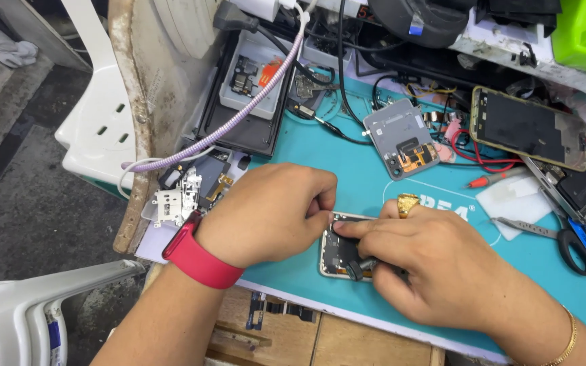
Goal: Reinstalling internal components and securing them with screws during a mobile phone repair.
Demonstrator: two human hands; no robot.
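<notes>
At the centre of the frame, the opened phone body [339, 252] lies flat on the smooth teal work mat [347, 169], its pale metal rim and dark inner parts showing between the two hands. The left hand [269, 210], with a glossy red band [201, 252] on its wrist, is curled with fingertips pinched together at the phone's upper left edge; what they pinch is too small to tell. The right hand [428, 261], wearing a chunky gold ring [407, 203] and a thin gold bracelet [568, 339], covers the phone's right side and grasps a short dark tool [362, 268] with a rounded end against the body.

In the upper right of the frame, a second phone [529, 127] lies with its dull black inside facing up, just beside red wires [486, 159]. Left of it rests a grey square module [401, 137] with an orange flex strip. At the right edge lie black-handled scissors [574, 240] on the mat. A braided purple-and-white cable [239, 115] slants across the upper left, over a shallow grey tray [256, 78] of small parts.
</notes>
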